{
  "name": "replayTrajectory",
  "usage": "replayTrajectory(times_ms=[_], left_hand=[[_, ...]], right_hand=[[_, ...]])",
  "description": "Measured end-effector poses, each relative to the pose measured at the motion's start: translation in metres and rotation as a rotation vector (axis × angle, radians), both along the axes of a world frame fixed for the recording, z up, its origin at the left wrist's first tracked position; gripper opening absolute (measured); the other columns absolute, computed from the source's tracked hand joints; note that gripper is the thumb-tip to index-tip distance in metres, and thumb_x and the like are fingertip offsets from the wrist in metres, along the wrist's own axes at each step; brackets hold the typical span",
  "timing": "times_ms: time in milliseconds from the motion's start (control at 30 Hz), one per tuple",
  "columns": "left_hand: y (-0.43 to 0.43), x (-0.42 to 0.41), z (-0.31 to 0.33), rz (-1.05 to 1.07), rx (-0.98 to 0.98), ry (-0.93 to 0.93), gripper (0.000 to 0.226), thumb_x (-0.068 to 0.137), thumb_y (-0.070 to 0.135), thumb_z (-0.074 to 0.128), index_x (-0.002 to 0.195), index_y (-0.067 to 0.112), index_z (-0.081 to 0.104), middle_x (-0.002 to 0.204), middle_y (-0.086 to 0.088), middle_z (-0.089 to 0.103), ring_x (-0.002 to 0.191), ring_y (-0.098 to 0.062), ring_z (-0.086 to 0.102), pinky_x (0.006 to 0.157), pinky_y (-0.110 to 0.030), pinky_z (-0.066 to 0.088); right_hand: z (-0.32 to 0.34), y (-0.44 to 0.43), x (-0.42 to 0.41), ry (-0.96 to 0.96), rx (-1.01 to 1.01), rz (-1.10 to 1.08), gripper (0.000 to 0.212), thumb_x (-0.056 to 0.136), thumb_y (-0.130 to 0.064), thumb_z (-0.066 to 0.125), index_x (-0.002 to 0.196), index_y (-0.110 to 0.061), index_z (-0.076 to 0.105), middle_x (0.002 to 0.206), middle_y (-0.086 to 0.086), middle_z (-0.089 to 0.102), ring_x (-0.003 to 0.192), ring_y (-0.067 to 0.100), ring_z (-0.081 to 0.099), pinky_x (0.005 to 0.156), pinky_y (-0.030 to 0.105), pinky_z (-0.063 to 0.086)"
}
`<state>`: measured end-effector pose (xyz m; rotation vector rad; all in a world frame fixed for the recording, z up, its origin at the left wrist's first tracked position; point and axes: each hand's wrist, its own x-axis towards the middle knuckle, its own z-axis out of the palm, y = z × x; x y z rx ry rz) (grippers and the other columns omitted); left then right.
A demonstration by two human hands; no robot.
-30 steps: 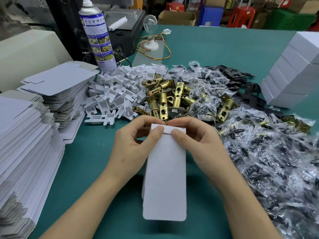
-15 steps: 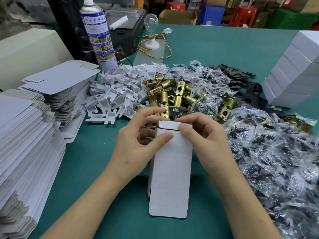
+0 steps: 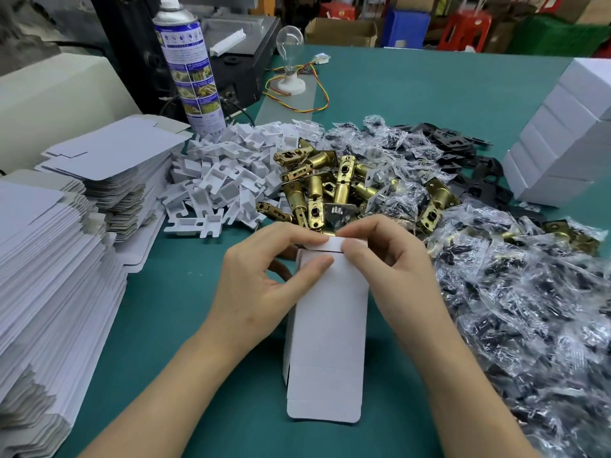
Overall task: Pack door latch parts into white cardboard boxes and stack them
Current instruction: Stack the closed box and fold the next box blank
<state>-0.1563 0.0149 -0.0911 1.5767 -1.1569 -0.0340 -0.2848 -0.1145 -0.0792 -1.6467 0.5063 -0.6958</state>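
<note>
A white cardboard box point(image 3: 329, 328) stands lengthwise on the green table in front of me, its near flap open and hanging toward me. My left hand point(image 3: 261, 285) grips the box's far end, thumb on its top face. My right hand point(image 3: 386, 266) pinches the small far flap against that end. Just behind the box lies a heap of brass door latches point(image 3: 334, 190). White plastic inserts point(image 3: 228, 173) are piled to their left. Clear bags of dark screws point(image 3: 529, 309) cover the right side.
Stacks of flat white box blanks point(image 3: 49, 259) fill the left edge. A stack of closed white boxes point(image 3: 562, 133) stands at the far right. A spray can point(image 3: 191, 67) and a light bulb on a base point(image 3: 289, 61) stand at the back. Black metal plates point(image 3: 463, 150) lie behind the bags.
The box has been opened out from a flat blank into a tube. Both hands have shifted slightly away from me and now fold the far flap down.
</note>
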Motion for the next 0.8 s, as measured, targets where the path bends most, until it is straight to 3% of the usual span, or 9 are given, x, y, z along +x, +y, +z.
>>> replayTrajectory(times_ms=[133,267,400,467,567,667,800], left_hand=[[0.001,-0.001,0.001,0.098,-0.063,0.052,0.017,0.091,0.034,0.075,0.108,0.034,0.073,0.105,0.015,0.073,0.094,-0.011,0.071,0.073,-0.015,0.054],[0.002,0.000,0.004,0.150,-0.095,0.075,0.014,0.092,0.035,0.073,0.106,0.033,0.071,0.105,0.017,0.072,0.094,-0.010,0.071,0.074,-0.014,0.053],[0.002,-0.002,0.007,0.104,-0.089,0.068,0.008,0.099,0.035,0.065,0.098,0.034,0.072,0.096,0.013,0.073,0.091,-0.011,0.069,0.076,-0.015,0.050],[0.002,-0.002,0.010,0.078,-0.100,0.190,0.010,0.097,0.036,0.067,0.088,0.037,0.071,0.084,0.014,0.070,0.079,-0.005,0.065,0.070,-0.013,0.048],[0.001,0.005,0.012,0.045,-0.070,0.351,0.011,0.089,0.040,0.072,0.080,0.036,0.068,0.076,0.014,0.066,0.070,-0.003,0.059,0.065,-0.018,0.049],[0.000,0.010,0.012,-0.108,0.010,0.484,0.006,0.084,0.037,0.074,0.089,0.035,0.071,0.083,0.012,0.069,0.078,-0.006,0.063,0.066,-0.020,0.051],[0.000,0.010,0.011,-0.196,0.094,0.592,0.026,0.092,0.026,0.070,0.114,0.038,0.079,0.104,0.000,0.075,0.094,-0.007,0.068,0.072,-0.019,0.056]], right_hand=[[0.001,0.010,0.003,-0.084,0.312,-0.013,0.016,0.098,-0.023,0.069,0.111,-0.032,0.071,0.099,0.000,0.076,0.089,0.012,0.072,0.076,0.028,0.060],[0.005,0.021,0.006,-0.061,0.411,0.053,0.019,0.099,-0.038,0.063,0.117,-0.034,0.069,0.100,0.000,0.077,0.087,0.011,0.074,0.068,0.026,0.059],[0.006,0.020,0.004,-0.051,0.361,0.053,0.017,0.103,-0.037,0.059,0.113,-0.033,0.072,0.099,0.002,0.077,0.080,0.012,0.071,0.064,0.029,0.059],[0.008,0.015,0.001,-0.032,0.288,0.092,0.018,0.102,-0.038,0.059,0.113,-0.038,0.074,0.097,0.000,0.077,0.077,0.013,0.070,0.064,0.033,0.059],[0.010,0.008,-0.003,0.000,0.204,0.177,0.022,0.102,-0.035,0.059,0.119,-0.040,0.073,0.098,-0.004,0.078,0.079,0.008,0.070,0.064,0.025,0.057],[0.009,0.002,-0.005,0.030,0.150,0.198,0.024,0.104,-0.031,0.059,0.122,-0.037,0.072,0.102,-0.003,0.079,0.083,0.009,0.070,0.067,0.024,0.056],[0.005,-0.003,-0.007,0.036,0.115,0.263,0.035,0.098,-0.028,0.062,0.132,-0.035,0.064,0.112,0.002,0.078,0.098,0.020,0.075,0.076,0.033,0.061]])
